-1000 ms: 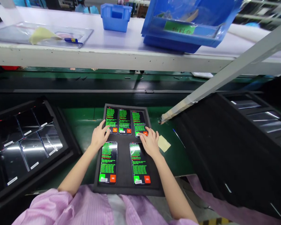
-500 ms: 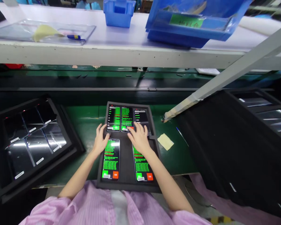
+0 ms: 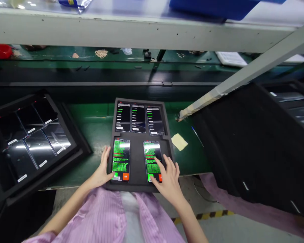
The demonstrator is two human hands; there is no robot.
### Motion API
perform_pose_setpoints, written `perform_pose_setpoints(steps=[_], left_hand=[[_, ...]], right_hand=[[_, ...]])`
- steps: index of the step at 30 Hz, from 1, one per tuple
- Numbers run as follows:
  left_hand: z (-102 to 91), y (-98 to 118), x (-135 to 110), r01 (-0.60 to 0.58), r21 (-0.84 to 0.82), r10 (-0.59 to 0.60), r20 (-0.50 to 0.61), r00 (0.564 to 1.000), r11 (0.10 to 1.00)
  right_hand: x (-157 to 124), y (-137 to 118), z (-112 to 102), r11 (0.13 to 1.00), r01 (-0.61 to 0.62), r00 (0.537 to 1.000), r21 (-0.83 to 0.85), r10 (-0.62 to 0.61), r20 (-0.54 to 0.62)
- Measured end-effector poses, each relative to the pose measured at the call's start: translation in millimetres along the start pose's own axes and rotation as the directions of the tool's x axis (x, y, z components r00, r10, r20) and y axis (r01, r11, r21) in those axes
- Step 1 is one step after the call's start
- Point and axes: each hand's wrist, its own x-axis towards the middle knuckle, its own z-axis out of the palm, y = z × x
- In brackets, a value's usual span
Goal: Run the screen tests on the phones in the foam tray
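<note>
A black foam tray (image 3: pixel 137 148) lies on the green mat in front of me and holds several phones. The three phones in the back row (image 3: pixel 138 117) show dark screens with white text. The two front phones, front-left phone (image 3: pixel 120 159) and front-right phone (image 3: pixel 152 159), show green text with green and orange buttons. My left hand (image 3: pixel 104 168) rests open at the tray's left edge, thumb touching the front-left phone's bottom. My right hand (image 3: pixel 168 175) is open, fingers spread, with a fingertip on the bottom of the front-right phone.
A black tray of dark phones (image 3: pixel 30 138) sits tilted at the left. A large black stacked tray (image 3: pixel 253 145) stands at the right under a slanted metal bar (image 3: pixel 243 77). A yellow paper slip (image 3: pixel 179 141) lies right of the tray. A white shelf (image 3: pixel 131 30) runs overhead.
Both hands moved from the back row of phones to the bottoms of the two front phones. The back row screens changed from green text to dark screens. The view tilted downward.
</note>
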Motion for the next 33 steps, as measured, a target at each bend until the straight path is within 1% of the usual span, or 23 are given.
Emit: perform_pose_setpoints(steps=[2, 4, 7, 9, 12, 13, 16, 18, 21, 25, 27, 29, 31, 33], left_hand=[[-0.1, -0.3, 0.6, -0.025, 0.066, 0.024, 0.017, 1.0, 0.997], [-1.3, -0.6, 1.3, -0.048, 0.067, 0.047, 0.019, 0.999, 0.997], [-5.0, 3.1, 12.7, -0.066, 0.065, 0.066, 0.002, 0.998, 0.996], [-8.1, 10.1, 33.0, -0.071, 0.09, 0.076, -0.053, 0.996, 0.993], [-12.8, 25.2, 79.6, -0.064, 0.147, 0.097, -0.229, 0.968, 0.987], [-14.3, 30.7, 96.5, -0.049, 0.178, 0.095, -0.259, 0.961, 0.983], [-17.8, 45.4, 138.7, 0.008, 0.271, 0.075, -0.293, 0.953, 0.963], [-19.2, 51.6, 155.1, 0.02, 0.324, 0.083, -0.3, 0.95, 0.946], [-19.8, 54.7, 163.2, 0.025, 0.382, 0.098, -0.299, 0.949, 0.924], [-19.3, 55.9, 161.3, 0.065, 0.437, 0.074, -0.293, 0.953, 0.897], [-19.4, 58.3, 161.5, 0.064, 0.481, 0.076, -0.266, 0.961, 0.875], [-20.0, 61.5, 163.4, 0.055, 0.527, 0.09, -0.246, 0.965, 0.848], [-21.0, 64.1, 166.0, 0.058, 0.558, 0.102, -0.251, 0.963, 0.828], [-22.4, 65.7, 168.3, 0.069, 0.571, 0.106, -0.268, 0.958, 0.818]], right_hand=[[-1.2, -1.4, -1.2, 1.0, 0.017, 1.0, -0.022, -0.017, -0.001], [0.7, 0.1, -3.0, 0.999, 0.028, 0.999, -0.024, -0.028, -0.023], [16.2, 10.2, -5.9, 0.999, 0.03, 0.996, -0.022, -0.032, -0.088], [38.9, 21.1, -6.9, 1.0, 0.016, 0.991, -0.02, -0.018, -0.133], [88.0, 38.7, -6.2, 1.0, -0.031, 0.985, -0.001, 0.03, -0.17], [105.8, 43.6, -5.4, 0.999, -0.039, 0.983, 0.002, 0.039, -0.181], [153.2, 53.4, -0.7, 0.998, -0.059, 0.98, 0.002, 0.059, -0.191], [174.7, 56.3, 3.8, 0.999, -0.051, 0.982, -0.005, 0.049, -0.183], [190.1, 57.6, 11.1, 1.0, -0.02, 0.985, -0.022, 0.016, -0.172], [194.3, 51.5, 16.8, 0.998, -0.025, 0.986, -0.051, 0.016, -0.168], [197.0, 42.3, 17.6, 0.998, 0.005, 0.986, -0.062, -0.015, -0.165], [202.2, 29.5, 18.2, 0.995, 0.076, 0.986, -0.06, -0.084, -0.145], [209.1, 15.9, 19.4, 0.988, 0.144, 0.982, -0.05, -0.149, -0.116], [216.2, 4.9, 21.4, 0.983, 0.176, 0.98, -0.045, -0.18, -0.088]])
